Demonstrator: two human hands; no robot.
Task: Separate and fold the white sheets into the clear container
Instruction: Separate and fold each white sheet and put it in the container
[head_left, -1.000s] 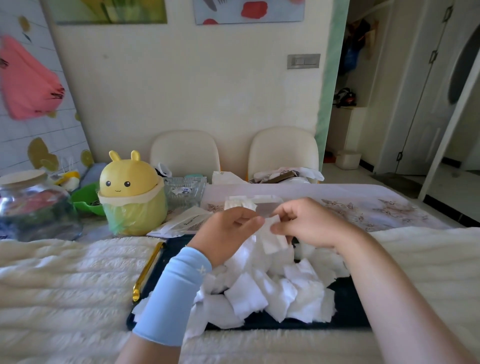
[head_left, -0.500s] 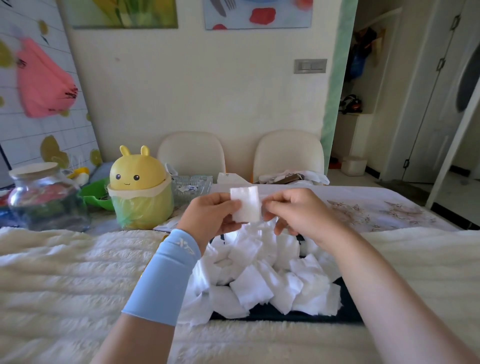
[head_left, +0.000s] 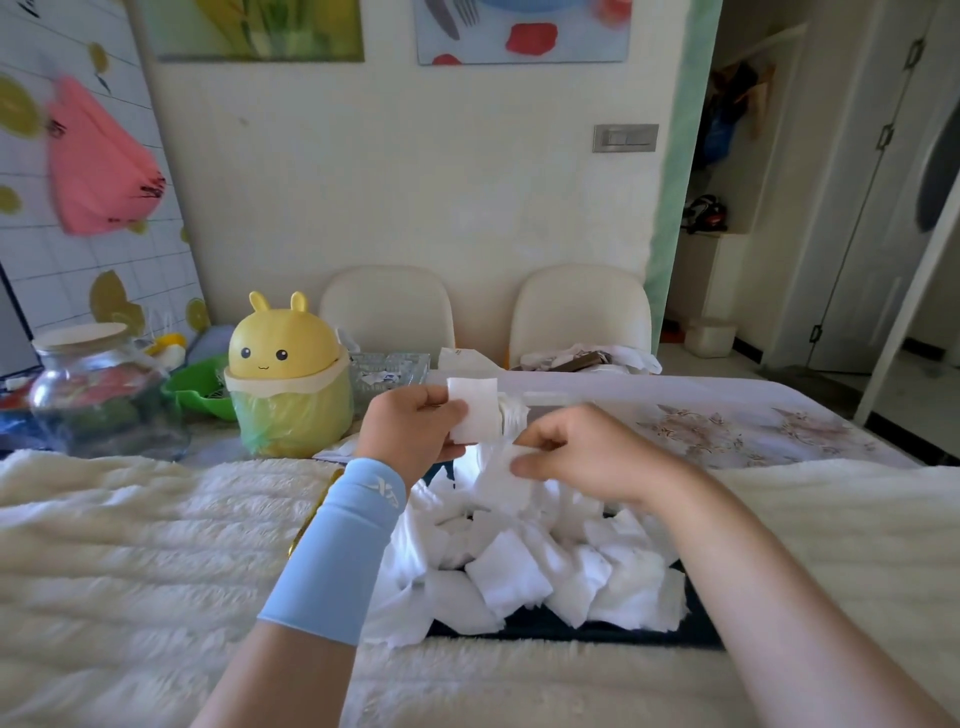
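Since half a second ago the grips have parted. The left grip (head_left: 415, 431) pinches one white sheet (head_left: 474, 410) upright, at 12 o'clock of the heap (head_left: 519, 571). The right grip (head_left: 582, 457), now lower at its 3 o'clock, pinches a blurred white ply (head_left: 511, 460). The clear container (head_left: 540, 400) stands just behind. Around them are a cream blanket (head_left: 130, 545), a dark tray (head_left: 571, 631), a floral worktop (head_left: 727, 415), two chairs (head_left: 387, 306), one yellow bin (head_left: 285, 374) and one glass jar (head_left: 93, 389).

One wide-angle camera, worn on the head, faces forward and slightly down across the table (head_left: 727, 431) toward the far wall (head_left: 415, 182). The left hand (head_left: 410, 431) and right hand (head_left: 576, 452) sit close, centre frame.
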